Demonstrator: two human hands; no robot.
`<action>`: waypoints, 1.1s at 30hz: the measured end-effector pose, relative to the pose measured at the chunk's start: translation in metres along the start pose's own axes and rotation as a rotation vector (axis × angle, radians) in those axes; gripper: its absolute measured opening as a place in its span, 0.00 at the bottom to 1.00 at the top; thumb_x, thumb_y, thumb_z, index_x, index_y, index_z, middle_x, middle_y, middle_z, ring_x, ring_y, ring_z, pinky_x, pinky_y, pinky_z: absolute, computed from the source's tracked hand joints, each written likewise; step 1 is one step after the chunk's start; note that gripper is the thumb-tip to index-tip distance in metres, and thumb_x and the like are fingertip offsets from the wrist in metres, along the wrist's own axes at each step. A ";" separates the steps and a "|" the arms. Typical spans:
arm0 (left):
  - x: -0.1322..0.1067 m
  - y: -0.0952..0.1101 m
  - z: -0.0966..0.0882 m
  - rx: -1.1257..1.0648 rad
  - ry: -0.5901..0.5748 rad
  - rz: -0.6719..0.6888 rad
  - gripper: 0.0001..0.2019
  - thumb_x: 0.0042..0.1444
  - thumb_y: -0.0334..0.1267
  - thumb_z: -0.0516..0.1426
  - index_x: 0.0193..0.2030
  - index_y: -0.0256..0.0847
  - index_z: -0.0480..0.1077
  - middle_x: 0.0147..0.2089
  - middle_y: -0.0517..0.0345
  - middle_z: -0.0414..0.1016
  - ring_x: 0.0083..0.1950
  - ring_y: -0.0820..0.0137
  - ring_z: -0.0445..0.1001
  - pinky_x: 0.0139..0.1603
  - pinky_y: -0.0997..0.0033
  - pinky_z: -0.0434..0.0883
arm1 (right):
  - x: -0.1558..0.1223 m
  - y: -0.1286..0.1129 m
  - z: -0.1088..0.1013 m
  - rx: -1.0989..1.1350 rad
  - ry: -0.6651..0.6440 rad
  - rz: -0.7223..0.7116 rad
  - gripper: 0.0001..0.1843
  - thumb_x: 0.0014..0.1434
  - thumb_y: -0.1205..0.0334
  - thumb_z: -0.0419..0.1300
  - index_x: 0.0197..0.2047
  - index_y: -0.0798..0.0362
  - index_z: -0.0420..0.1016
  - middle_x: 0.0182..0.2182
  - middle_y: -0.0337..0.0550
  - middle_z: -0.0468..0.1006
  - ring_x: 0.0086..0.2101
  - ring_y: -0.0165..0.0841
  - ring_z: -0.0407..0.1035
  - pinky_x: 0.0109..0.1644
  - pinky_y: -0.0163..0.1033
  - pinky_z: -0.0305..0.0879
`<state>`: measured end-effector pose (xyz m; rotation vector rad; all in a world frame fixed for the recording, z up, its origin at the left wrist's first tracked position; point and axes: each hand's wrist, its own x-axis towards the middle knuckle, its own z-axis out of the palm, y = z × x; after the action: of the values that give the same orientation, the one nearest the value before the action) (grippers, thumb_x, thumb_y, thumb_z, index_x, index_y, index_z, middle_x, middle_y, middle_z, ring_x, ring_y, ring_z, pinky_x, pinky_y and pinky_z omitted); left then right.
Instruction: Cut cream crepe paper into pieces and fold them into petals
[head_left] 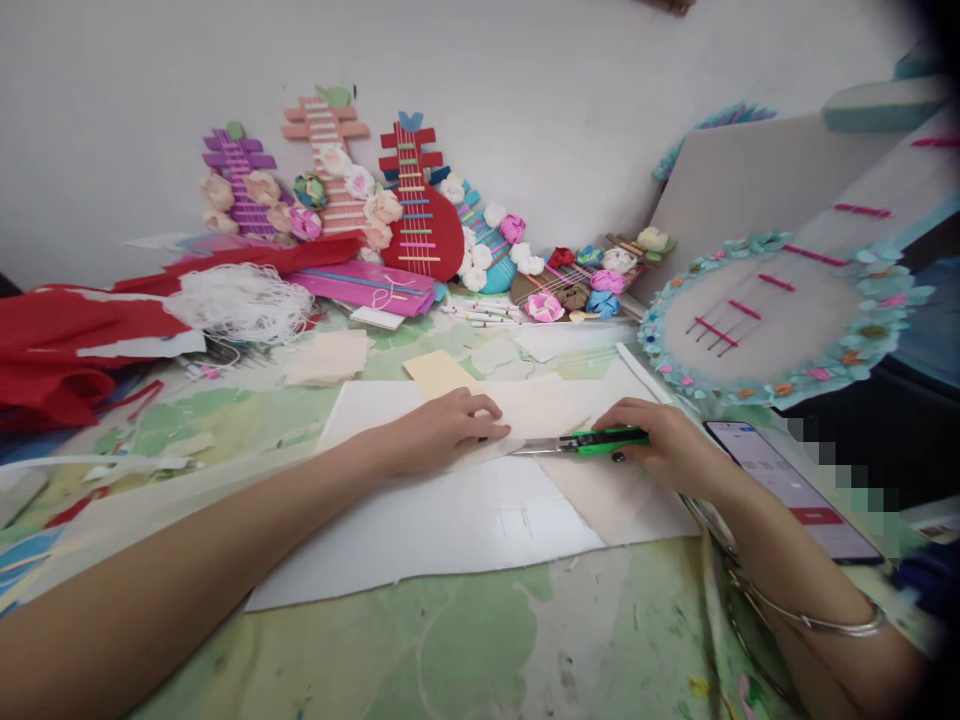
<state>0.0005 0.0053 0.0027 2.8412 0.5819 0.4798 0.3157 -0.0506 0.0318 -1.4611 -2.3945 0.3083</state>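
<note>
In my right hand (660,440) is a green and black utility knife (600,442), gripped at the handle. Its blade (544,446) is out and points left. My left hand (446,430) has its fingers curled at the edge of a thin cream sheet (480,455), close to the blade tip. The long cream sheet passes under my left forearm toward the left side. Beneath both hands lies a white board (435,530), with another thin cream piece (592,490) over its right part.
Decorated toy lutes (427,225) lean along the wall. A larger flower-edged lute (780,320) stands right, above a phone (795,490). Red cloth (82,345) and white string (240,300) lie left. A pale yellow paper (439,373) sits behind my left hand.
</note>
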 end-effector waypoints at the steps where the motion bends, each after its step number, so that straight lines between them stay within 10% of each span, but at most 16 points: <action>1: 0.000 0.000 0.000 0.003 -0.003 -0.002 0.17 0.64 0.31 0.47 0.56 0.47 0.68 0.55 0.48 0.68 0.51 0.63 0.65 0.51 0.60 0.64 | 0.000 0.000 0.000 0.002 0.000 0.009 0.19 0.45 0.74 0.55 0.39 0.50 0.75 0.37 0.42 0.76 0.37 0.37 0.70 0.42 0.40 0.63; 33: -0.001 -0.006 0.001 -0.015 0.009 0.031 0.16 0.65 0.32 0.46 0.55 0.47 0.69 0.56 0.50 0.68 0.52 0.65 0.65 0.52 0.62 0.64 | 0.007 -0.011 0.012 0.032 0.019 -0.037 0.21 0.46 0.77 0.54 0.41 0.49 0.75 0.39 0.40 0.76 0.39 0.35 0.70 0.44 0.39 0.62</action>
<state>-0.0023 0.0103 0.0001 2.8392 0.5346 0.5002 0.2993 -0.0498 0.0254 -1.3987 -2.3876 0.3209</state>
